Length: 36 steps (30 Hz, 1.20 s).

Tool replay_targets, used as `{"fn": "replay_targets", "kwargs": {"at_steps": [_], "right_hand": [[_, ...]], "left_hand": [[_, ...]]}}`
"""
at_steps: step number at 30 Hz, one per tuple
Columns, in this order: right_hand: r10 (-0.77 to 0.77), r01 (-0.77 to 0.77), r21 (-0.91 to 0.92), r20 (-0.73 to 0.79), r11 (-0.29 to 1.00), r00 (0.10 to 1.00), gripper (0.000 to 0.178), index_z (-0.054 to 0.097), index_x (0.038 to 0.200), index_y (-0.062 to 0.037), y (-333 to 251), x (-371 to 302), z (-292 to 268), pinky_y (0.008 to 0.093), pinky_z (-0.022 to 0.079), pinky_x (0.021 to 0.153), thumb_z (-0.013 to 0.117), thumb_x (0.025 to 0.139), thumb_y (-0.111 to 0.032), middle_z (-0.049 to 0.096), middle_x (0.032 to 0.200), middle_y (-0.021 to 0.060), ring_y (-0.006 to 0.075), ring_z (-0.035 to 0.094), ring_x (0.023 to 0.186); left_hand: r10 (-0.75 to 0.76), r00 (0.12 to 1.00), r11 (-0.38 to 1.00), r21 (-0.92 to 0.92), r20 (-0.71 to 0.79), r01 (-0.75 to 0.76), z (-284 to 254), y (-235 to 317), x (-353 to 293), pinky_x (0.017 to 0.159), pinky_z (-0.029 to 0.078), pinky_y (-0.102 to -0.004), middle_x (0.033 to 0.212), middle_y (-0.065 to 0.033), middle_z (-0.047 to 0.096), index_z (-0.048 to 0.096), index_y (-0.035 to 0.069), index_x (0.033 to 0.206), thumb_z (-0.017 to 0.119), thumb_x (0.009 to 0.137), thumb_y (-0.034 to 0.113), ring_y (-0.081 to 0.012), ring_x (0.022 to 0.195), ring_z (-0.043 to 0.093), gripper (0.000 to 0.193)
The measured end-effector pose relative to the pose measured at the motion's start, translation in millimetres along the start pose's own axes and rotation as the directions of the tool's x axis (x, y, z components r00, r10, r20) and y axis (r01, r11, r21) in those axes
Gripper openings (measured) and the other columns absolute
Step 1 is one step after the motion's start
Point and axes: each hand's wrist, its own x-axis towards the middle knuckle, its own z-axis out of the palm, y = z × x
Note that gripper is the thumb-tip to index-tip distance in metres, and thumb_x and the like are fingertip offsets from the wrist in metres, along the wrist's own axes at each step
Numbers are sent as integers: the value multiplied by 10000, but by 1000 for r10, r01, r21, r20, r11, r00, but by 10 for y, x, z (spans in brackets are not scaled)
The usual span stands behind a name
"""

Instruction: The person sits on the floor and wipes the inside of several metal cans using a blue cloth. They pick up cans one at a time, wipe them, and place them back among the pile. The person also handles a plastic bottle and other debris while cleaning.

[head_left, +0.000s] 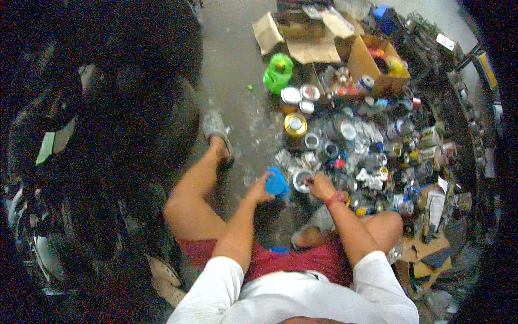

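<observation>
My left hand (260, 189) is closed around the side of a round blue plastic lid or shallow tub (277, 183), held up in front of my lap. Just to its right, my right hand (322, 188) is bent over a round white-rimmed container (298, 176). Its fingers curl at the container's mouth and appear to grip the rim; the fingertips are partly hidden and dark there. A red band (336, 198) circles my right wrist. Beyond both hands lie jars and cans, among them a jar with a gold lid (295, 124) and a small red cap (339, 163).
Mixed jars, bottles and clear plastic (360, 143) spread over the floor ahead and right. A green plastic bag (278, 73) and an open cardboard box (372, 65) stand farther off. Big dark bulky shapes (135, 92) fill the left. A loose shoe (164, 278) lies at lower left.
</observation>
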Motion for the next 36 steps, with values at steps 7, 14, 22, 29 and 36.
{"fn": "replay_targets", "kwargs": {"at_steps": [7,14,22,29,36], "right_hand": [[-4,-29,-142,-223,989,975,269,805,1174,-198,100,-56,-44,547,536,849,694,929,-185,751,1032,192,420,665,969],[-3,3,19,-36,1000,999,244,806,1173,-172,10,-96,-98,530,544,875,692,999,-299,756,1022,204,426,679,965],[48,-54,-18,-232,998,972,237,785,1169,-179,11,-97,-177,544,539,889,698,969,-274,730,1010,193,396,671,1018],[269,-282,-40,-199,958,942,309,782,1174,-157,20,-160,91,568,538,871,590,1033,-354,751,987,236,458,694,946],[258,-224,153,-258,962,931,319,782,1150,-148,15,-103,254,580,534,866,565,1039,-356,744,1016,265,479,684,941]], "left_hand": [[17,999,998,62,-34,-15,21,-19,-5,1133,506,-491,1460,-172,637,432,258,1568,976,593,218,-405,1345,609,1117],[69,996,998,-4,-60,-69,78,-97,50,1117,511,-501,1427,-173,652,449,298,1539,965,598,196,-418,1332,610,1078],[80,996,997,-12,-48,-81,70,-104,57,1109,511,-509,1440,-176,641,448,286,1528,959,609,159,-421,1349,597,1059],[57,997,998,0,-60,-57,0,56,-11,1105,516,-505,1447,-166,643,464,271,1508,957,619,139,-425,1334,608,1025],[51,998,998,28,-31,-50,4,8,10,1097,523,-510,1443,-192,636,412,268,1546,981,605,220,-438,1320,615,1100]]}}
